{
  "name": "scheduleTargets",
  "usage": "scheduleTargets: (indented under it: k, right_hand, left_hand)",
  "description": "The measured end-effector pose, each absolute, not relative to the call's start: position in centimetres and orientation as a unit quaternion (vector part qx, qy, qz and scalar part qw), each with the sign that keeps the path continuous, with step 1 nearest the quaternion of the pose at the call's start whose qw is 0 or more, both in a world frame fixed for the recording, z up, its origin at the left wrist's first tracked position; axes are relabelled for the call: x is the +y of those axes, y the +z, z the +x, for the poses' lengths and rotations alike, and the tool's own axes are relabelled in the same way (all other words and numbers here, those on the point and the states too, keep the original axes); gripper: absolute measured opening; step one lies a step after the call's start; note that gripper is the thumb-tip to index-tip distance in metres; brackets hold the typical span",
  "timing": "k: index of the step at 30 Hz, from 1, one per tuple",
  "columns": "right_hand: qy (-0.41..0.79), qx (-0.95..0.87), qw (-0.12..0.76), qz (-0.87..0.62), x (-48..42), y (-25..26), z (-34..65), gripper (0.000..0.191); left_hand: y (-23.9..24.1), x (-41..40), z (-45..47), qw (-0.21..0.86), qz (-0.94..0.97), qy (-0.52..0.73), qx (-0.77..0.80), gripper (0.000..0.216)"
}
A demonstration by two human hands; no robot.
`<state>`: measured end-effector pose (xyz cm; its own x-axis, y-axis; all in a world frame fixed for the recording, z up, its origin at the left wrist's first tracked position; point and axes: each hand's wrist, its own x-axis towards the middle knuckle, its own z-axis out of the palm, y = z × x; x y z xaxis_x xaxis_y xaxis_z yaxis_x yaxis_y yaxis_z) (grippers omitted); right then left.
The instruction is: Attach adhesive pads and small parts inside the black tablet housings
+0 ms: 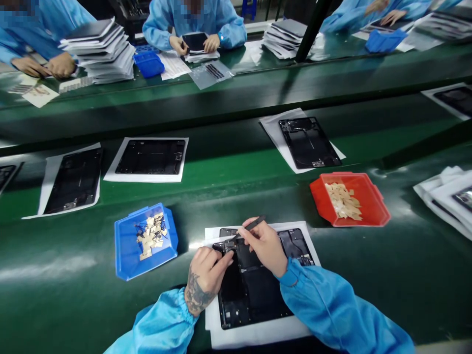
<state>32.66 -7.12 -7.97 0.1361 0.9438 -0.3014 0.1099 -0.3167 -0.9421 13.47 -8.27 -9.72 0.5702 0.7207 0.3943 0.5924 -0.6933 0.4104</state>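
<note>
My right hand (266, 246) is closed around dark, slim tweezers (255, 223), slanting down to the left. Their tip is near the upper left corner of an open black tablet shell (265, 292) with its inner parts showing. At that same corner my left hand (206, 275) rests, thumb and forefinger brought together over the shell; anything between them is too small to make out. Beneath lies white sheeting (254, 339), and part of a second black shell (295, 236) shows behind the first.
A blue bin (123, 250) of small tan and dark pieces stands left; a red bin (374, 211) of tan pieces stands right. Beyond lie more tablet shells (309, 142) on white sheets. Co-workers' hands (212, 43) work across the bench, beside stacked shells (105, 54).
</note>
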Motion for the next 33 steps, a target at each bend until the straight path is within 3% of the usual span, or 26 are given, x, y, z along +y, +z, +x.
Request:
scheduleTargets:
  k: [11,33]
  right_hand:
    - [0.446,-0.475,0.393,-0.649,-7.45,-8.04,32.39,0.018]
    - [0.432,-0.482,0.400,-0.648,-7.60,-8.36,32.23,0.018]
  left_hand:
    - [-9.61,-8.96,13.43,0.133,0.872,0.282,0.378,0.018]
    - [-9.64,-8.89,13.45,0.156,0.871,0.282,0.371,0.018]
